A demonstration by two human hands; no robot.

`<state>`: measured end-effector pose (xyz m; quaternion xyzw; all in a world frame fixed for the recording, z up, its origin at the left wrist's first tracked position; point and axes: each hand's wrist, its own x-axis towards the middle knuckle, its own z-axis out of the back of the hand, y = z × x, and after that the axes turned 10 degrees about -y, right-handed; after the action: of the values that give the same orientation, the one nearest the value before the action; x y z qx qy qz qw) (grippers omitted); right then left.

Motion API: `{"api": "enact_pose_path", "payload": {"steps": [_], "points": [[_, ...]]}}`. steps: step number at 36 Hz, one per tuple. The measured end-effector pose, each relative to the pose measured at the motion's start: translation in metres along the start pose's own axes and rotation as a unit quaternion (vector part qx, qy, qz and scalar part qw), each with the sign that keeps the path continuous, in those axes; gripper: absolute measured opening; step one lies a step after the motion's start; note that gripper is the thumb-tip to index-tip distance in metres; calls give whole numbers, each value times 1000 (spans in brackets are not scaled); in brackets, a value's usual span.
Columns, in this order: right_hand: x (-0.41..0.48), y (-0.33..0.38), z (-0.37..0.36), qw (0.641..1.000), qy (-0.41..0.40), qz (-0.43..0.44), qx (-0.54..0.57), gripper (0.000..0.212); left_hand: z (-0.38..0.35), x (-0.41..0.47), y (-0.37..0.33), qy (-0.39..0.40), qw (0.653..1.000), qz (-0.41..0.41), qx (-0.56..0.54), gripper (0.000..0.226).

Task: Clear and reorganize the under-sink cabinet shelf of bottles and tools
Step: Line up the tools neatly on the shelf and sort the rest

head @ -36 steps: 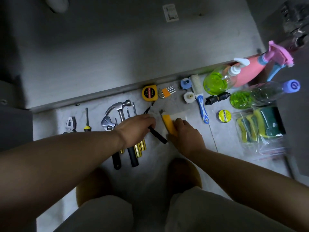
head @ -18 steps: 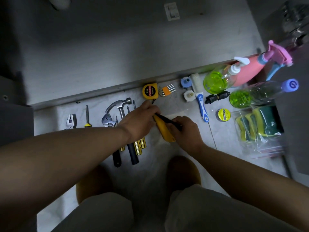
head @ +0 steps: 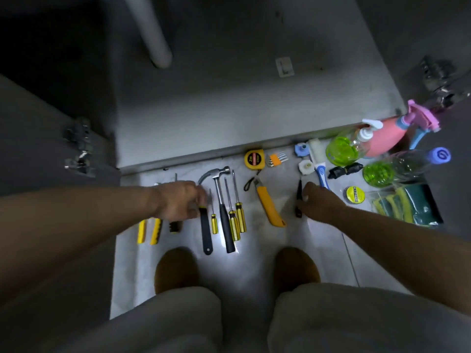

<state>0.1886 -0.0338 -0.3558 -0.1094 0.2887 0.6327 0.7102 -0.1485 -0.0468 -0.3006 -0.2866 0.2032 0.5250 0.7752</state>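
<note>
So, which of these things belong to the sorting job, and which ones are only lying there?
Part of the job:
hammer, screwdrivers, yellow knife, tape measure, black tool in the right hand, pink spray bottle, pump bottle, purple-capped bottle, bag of sponges.

Just there:
white pipe, door hinge, label on the shelf.

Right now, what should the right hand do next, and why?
Probably lay the slim black tool parallel to the yellow utility knife and release it: the right hand holds it right of the knife, and hammer and screwdrivers lie side by side.
</note>
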Motion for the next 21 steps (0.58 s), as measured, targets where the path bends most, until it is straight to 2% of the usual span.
{"api": "enact_pose_path", "payload": {"steps": [4, 8, 11, 16, 19, 21], "points": [[-13, 39, 57, 990, 86, 109, 14, 24, 34, -47, 11, -39, 996, 82, -3, 28], [-29, 88, 101, 974, 140, 171, -44, 26, 36, -83, 17, -103, 979, 144, -101, 10], [-45, 120, 116, 957, 158, 218, -108, 31, 16, -91, 17, -148, 950, 197, -191, 9], [-80, 140, 71, 930, 178, 248, -205, 38, -48, -78, 17, -181, 879, 271, -347, 33], [-90, 136, 18, 953, 153, 228, -125, 29, -83, -62, 22, -172, 853, 303, -388, 57], [-90, 131, -12, 972, 117, 198, -56, 31, -105, -50, 29, -187, 847, 331, -370, 67]]}}
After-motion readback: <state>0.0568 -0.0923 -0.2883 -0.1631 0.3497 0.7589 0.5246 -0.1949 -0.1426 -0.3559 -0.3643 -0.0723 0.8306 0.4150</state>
